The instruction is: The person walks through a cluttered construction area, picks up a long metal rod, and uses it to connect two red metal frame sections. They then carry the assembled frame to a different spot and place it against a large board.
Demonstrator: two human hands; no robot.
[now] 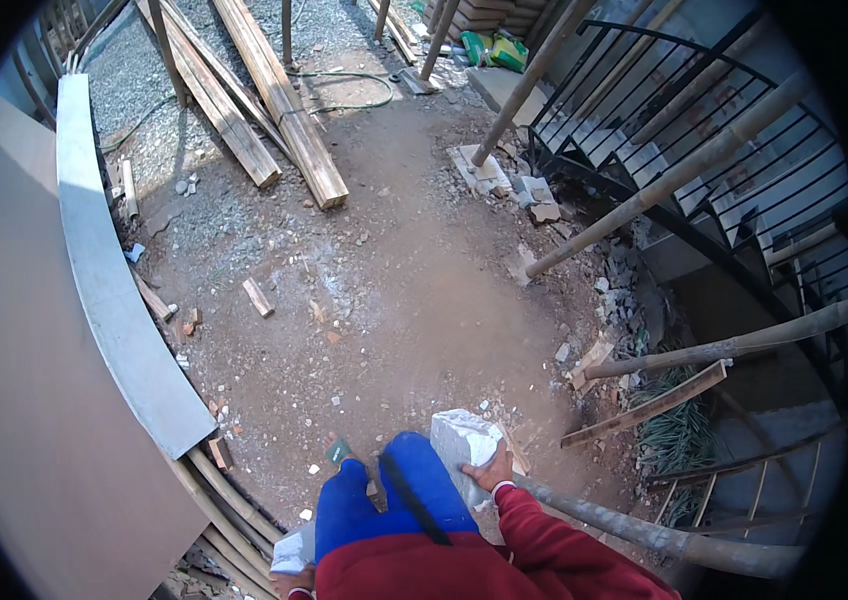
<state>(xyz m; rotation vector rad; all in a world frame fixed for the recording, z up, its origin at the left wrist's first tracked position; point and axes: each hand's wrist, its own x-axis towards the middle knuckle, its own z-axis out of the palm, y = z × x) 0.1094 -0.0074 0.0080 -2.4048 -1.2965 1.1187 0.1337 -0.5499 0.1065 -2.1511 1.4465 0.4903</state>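
A maroon sleeve and top (414, 578) fill the bottom edge, above bright blue trousers (356, 508) crossed by a black strap (411, 490). Just beside the right knee, a pale concrete block (459, 445) is tilted, the right hand (492, 468) on its near right side, fingers pinching its edge. A smaller-looking pale block (294, 550) lies beside the left thigh, the left hand (293, 582) touching its lower edge; I cannot tell how those fingers stand. Ahead, long timber beams (289, 115) lie on gravelly ground (434, 310), well apart from a black-railed staircase (689, 170).
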